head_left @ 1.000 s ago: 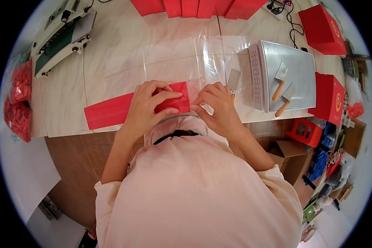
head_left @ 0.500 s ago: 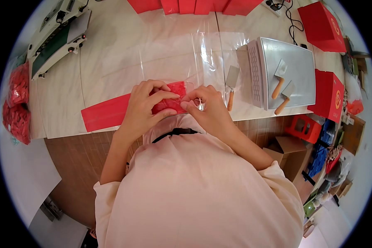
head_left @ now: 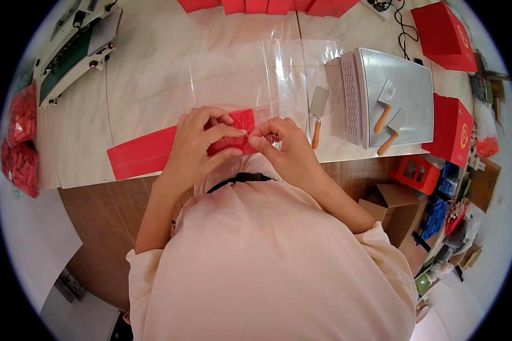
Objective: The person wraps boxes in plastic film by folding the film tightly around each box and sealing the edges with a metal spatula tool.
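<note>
A long flat red packet (head_left: 144, 152) lies along the table's front edge, its right end under shiny clear plastic film (head_left: 227, 74). My left hand (head_left: 196, 139) is curled over the packet's right part, thumb and fingertips pressing on it from both sides. Just right of it, my right hand (head_left: 284, 142) pinches a bit of the film by the packet's right end, thumb against forefinger. The exact spot between those fingertips is too small to make out. The rest of the film spreads over the table beyond both hands.
A metal-topped box (head_left: 404, 85) carries two wooden-handled spatulas (head_left: 383, 119); another spatula (head_left: 317, 116) lies beside it. Red boxes stand at the back (head_left: 267, 5) and right (head_left: 449, 128). A machine with a green belt (head_left: 71, 62) sits at the left, near bagged red items (head_left: 20, 142).
My right hand's fingers have drawn into a tighter pinch beside the left fingertips. The left hand keeps its place on the packet. The whole view has shifted slightly.
</note>
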Available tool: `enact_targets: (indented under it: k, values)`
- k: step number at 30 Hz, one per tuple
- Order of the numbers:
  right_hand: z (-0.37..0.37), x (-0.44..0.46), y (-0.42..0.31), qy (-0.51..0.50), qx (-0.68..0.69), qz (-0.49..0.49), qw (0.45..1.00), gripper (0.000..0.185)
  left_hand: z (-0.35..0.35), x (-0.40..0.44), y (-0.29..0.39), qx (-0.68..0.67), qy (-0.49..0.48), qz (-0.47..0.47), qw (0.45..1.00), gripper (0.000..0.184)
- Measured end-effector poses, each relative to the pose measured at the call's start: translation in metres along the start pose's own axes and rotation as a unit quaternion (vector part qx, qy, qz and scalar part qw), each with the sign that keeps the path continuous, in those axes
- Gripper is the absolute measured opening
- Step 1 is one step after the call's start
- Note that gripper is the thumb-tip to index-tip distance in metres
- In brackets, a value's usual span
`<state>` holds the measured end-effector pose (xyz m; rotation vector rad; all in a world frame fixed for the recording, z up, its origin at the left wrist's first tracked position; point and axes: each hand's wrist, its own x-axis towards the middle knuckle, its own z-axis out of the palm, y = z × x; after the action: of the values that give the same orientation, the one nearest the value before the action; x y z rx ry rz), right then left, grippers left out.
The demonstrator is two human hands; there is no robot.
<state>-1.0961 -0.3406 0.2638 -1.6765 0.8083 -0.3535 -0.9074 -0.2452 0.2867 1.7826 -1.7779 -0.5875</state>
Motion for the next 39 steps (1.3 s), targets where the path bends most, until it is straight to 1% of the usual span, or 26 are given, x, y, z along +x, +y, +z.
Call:
enact_targets:
  k: [2,12,14,17,22,24,26,31,33,34,35,36,38,39]
  values:
    - [0.000,0.000,0.001,-0.002,0.030,0.006,1.000,0.011,0.000,0.000,0.000,-0.002,0.001,0.001,1.000,0.033]
    - [0.000,-0.001,-0.001,-0.015,0.054,0.022,0.998,0.010,-0.002,0.001,0.002,0.005,-0.005,-0.004,1.000,0.031]
    - [0.000,-0.002,0.000,-0.018,0.045,0.008,0.999,0.017,-0.003,0.002,0.004,0.005,-0.012,-0.010,1.000,0.032]
    - [-0.001,-0.004,-0.003,-0.010,0.012,-0.003,1.000,0.014,-0.004,0.002,0.004,0.003,-0.021,-0.016,1.000,0.033]
    - [0.000,-0.005,-0.003,0.008,0.014,-0.019,1.000,0.012,-0.004,0.002,0.004,0.002,-0.021,-0.020,1.000,0.034]
    - [-0.001,-0.006,-0.003,0.008,0.011,-0.018,1.000,0.012,-0.005,0.003,0.006,-0.022,-0.012,-0.025,0.999,0.028]
    - [-0.001,-0.006,-0.003,0.007,-0.010,-0.031,0.999,0.011,-0.005,0.003,0.006,-0.024,-0.012,-0.026,0.999,0.029]
    - [-0.001,-0.006,-0.001,0.013,-0.007,-0.031,0.999,0.011,-0.006,0.002,0.005,-0.027,-0.016,-0.029,0.999,0.029]
    - [-0.001,-0.006,-0.002,0.016,-0.005,-0.033,0.999,0.011,-0.007,0.001,0.004,-0.009,-0.022,-0.014,1.000,0.030]
    - [-0.002,-0.006,-0.005,0.003,0.016,-0.006,1.000,0.010,-0.007,0.001,0.005,-0.009,-0.022,-0.015,1.000,0.030]
    - [-0.003,-0.006,-0.006,-0.009,0.037,0.021,0.999,0.010,-0.007,-0.001,0.006,-0.036,-0.007,-0.048,0.998,0.032]
    - [-0.003,-0.006,-0.005,-0.008,0.037,0.022,0.999,0.010,-0.007,-0.001,0.008,-0.063,0.008,-0.082,0.995,0.034]
    - [-0.003,-0.005,-0.004,0.011,-0.022,-0.014,1.000,0.011,-0.011,-0.002,0.004,-0.065,-0.003,-0.068,0.996,0.034]
    - [-0.003,-0.005,-0.007,0.011,-0.022,-0.013,1.000,0.011,-0.013,-0.002,0.002,-0.065,-0.012,-0.054,0.996,0.033]
